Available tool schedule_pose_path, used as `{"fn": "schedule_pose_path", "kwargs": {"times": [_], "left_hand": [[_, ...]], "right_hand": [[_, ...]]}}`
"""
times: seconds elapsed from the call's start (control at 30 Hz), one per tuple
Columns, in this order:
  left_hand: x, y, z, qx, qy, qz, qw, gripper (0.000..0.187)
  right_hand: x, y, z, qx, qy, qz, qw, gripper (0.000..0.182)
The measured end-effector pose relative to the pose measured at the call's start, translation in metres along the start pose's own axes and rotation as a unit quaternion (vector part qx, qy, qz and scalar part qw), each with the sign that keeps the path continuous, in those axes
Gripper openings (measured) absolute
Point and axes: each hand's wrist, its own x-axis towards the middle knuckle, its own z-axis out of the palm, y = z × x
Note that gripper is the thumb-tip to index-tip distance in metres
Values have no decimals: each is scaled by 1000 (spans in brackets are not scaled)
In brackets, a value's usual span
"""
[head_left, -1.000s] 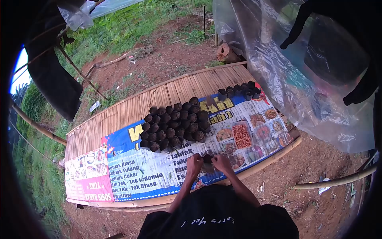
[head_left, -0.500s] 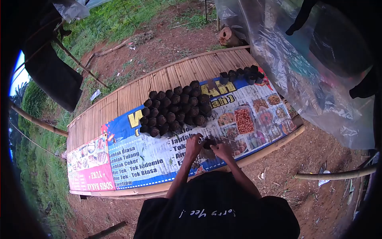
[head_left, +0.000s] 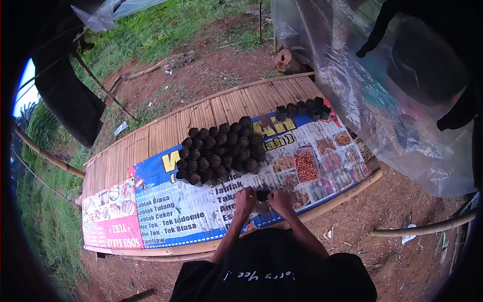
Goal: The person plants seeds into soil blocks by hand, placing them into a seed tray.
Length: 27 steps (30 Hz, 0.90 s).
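Note:
A small black planting bag [head_left: 262, 196] of dark soil stands on the printed banner in front of me, between my hands. My right hand [head_left: 279, 201] has its fingers closed at the bag's right edge. At the left side my left hand [head_left: 246, 198] is curled, its fingertips close to the bag; whatever they may hold is too small to see. Just beyond, a dense group of soil-filled black planting bags [head_left: 221, 151] stands upright. To the right lies a clear plastic tray [head_left: 317, 175] of reddish-brown seeds [head_left: 305, 166].
The banner [head_left: 176, 211] covers much of a bamboo-slat table [head_left: 146, 146]. More black bags [head_left: 314, 109] stand at its far right corner. Clear plastic sheeting [head_left: 347, 65] hangs at the right. A bamboo pole [head_left: 427, 225] juts in at the right over bare soil.
My left hand has drawn back toward me from above the banner to the bag's left side, its fingers now curled. My right hand stays at the bag. The view has tilted slightly.

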Motion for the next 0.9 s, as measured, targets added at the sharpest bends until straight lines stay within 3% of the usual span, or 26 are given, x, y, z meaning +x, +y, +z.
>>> {"fn": "schedule_pose_path", "kwargs": {"times": [0.33, 0.4, 0.53, 0.7, 0.77, 0.9], "left_hand": [[-15, 5, -2, -44, -9, -34, 998, 13], [-18, -3, 4, -43, -12, -31, 998, 14], [-22, -11, 4, -48, -36, -21, 998, 15], [-12, -2, 8, 11, 13, 5, 1000, 14], [-4, -13, 13, 35, -46, 43, 997, 14], [1, 0, 3, 39, -63, 49, 996, 14]], "right_hand": [[-15, 6, 14, -29, 25, 0, 999, 26], [-14, 17, 26, -35, -9, -2, 999, 28], [-19, 6, 13, -33, 48, 5, 998, 32], [-28, -4, -1, -13, -77, 91, 993, 38], [-30, 9, 22, 6, -80, 92, 993, 38], [-30, 2, 9, 19, -74, 87, 993, 36]]}}
